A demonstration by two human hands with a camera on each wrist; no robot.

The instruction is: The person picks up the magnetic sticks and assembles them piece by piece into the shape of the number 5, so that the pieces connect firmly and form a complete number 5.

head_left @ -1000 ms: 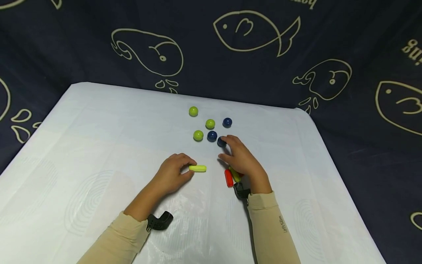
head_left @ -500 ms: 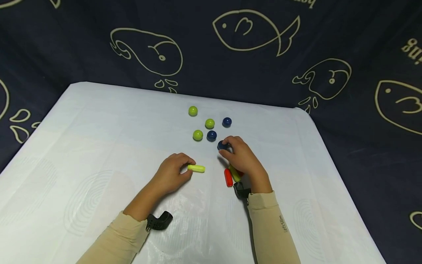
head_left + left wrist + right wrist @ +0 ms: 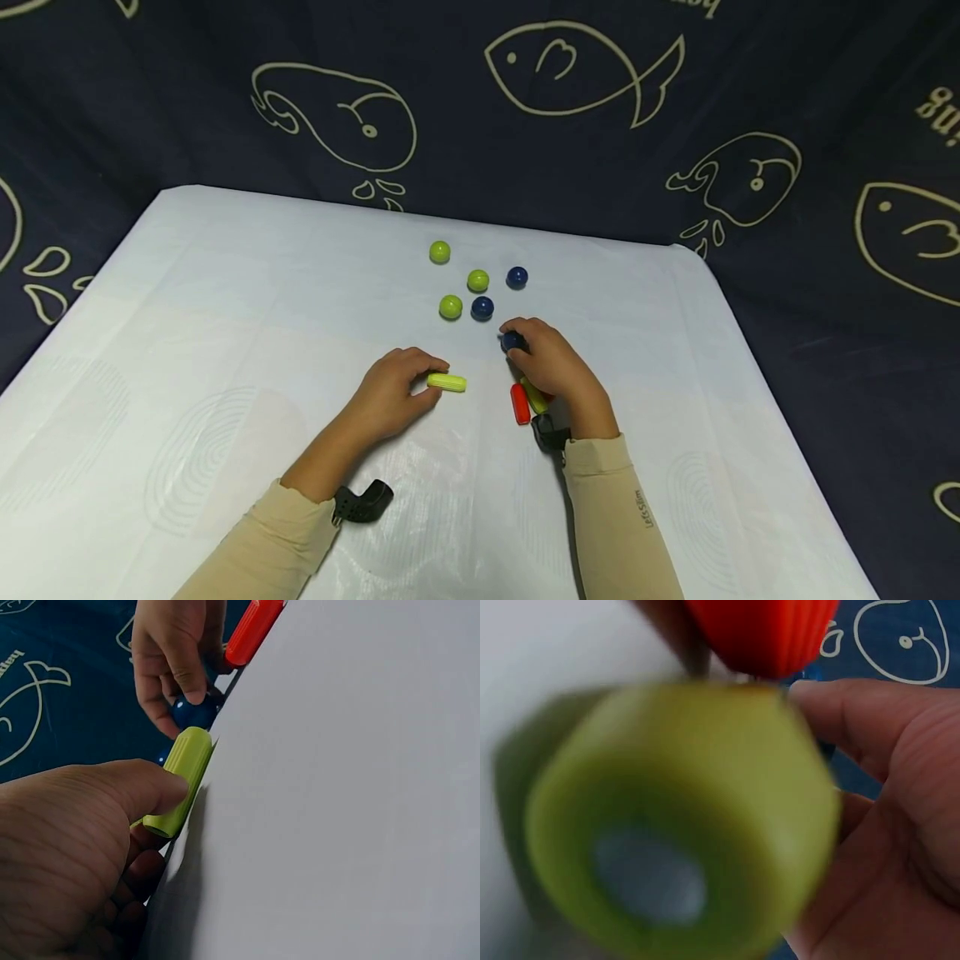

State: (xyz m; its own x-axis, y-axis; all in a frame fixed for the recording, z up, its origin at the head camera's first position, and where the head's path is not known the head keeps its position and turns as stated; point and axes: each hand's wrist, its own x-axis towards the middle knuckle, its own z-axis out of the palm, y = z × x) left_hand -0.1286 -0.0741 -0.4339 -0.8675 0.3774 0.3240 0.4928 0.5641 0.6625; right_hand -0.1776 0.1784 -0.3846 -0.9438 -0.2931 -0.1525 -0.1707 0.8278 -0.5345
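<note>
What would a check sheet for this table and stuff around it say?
Surface: white table, faint ring patterns.
Things: two yellow sticks, three green balls, three blue balls, red stick, partly hidden red piece.
Mess: nothing seen.
Hands: left hand pinches one yellow stick; right hand grips one blue ball; black gadgets on wrists.
Wires: dark line beside right sleeve, cable or shadow unclear.
Surroundings: dark cloth with fish and whale drawings.

Beige left sleeve (image 3: 258, 546), which looked creased, matching right sleeve (image 3: 615, 521), which bore dark "LetsSlim" lettering (image 3: 643, 509), black bent left wrist unit (image 3: 363, 502), black right wrist unit (image 3: 550, 435)
</note>
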